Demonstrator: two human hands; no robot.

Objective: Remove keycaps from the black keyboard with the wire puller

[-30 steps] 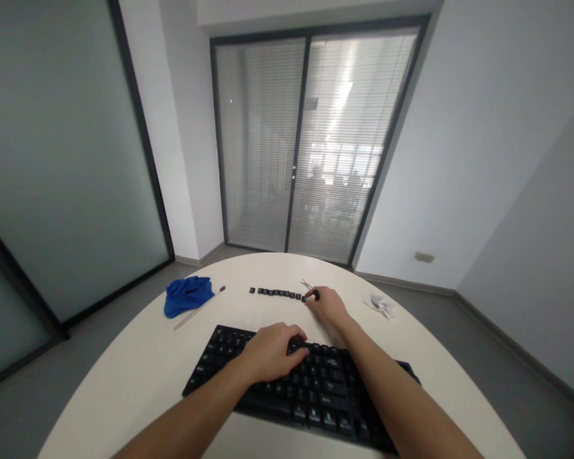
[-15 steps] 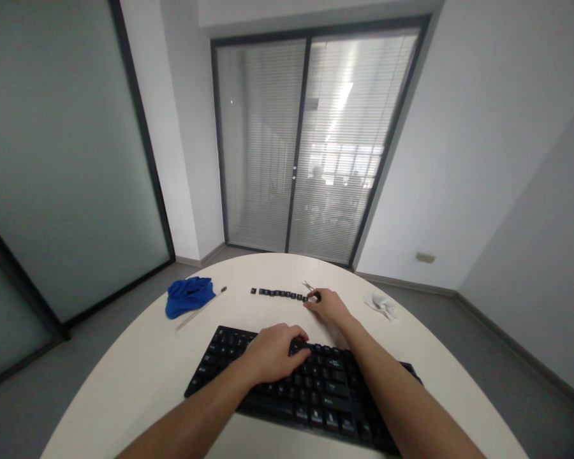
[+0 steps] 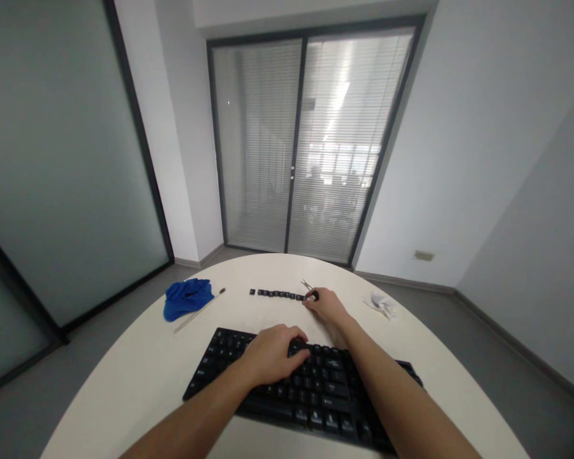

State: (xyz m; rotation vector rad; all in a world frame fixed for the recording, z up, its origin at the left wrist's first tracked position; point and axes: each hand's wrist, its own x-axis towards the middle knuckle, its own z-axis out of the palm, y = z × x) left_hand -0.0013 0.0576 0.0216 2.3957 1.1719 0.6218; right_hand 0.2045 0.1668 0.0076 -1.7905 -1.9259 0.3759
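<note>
A black keyboard (image 3: 287,398) lies at a slant on the pale round table, partly hidden by both forearms. My left hand (image 3: 275,354) rests on its upper middle keys, thumb and curled fingers apart with dark keys showing between them. Beyond the keyboard, small black keycaps (image 3: 281,294) form a row, one standing slightly apart at the left end. At the right end of this row my right hand (image 3: 328,307) pinches a keycap (image 3: 303,298) between thumb and fingertip. A thin metal two-pronged tool (image 3: 306,284) shows just behind these fingers; its other end is hidden.
On the table's left lies a crumpled blue cloth (image 3: 186,299), with a thin dark-tipped brush (image 3: 201,310) beside it. A crumpled white tissue (image 3: 381,303) sits at the right near the rounded table edge (image 3: 433,331).
The view has shifted very slightly. Both hands hold nearly the same places, the right one still at the end of the keycap row.
</note>
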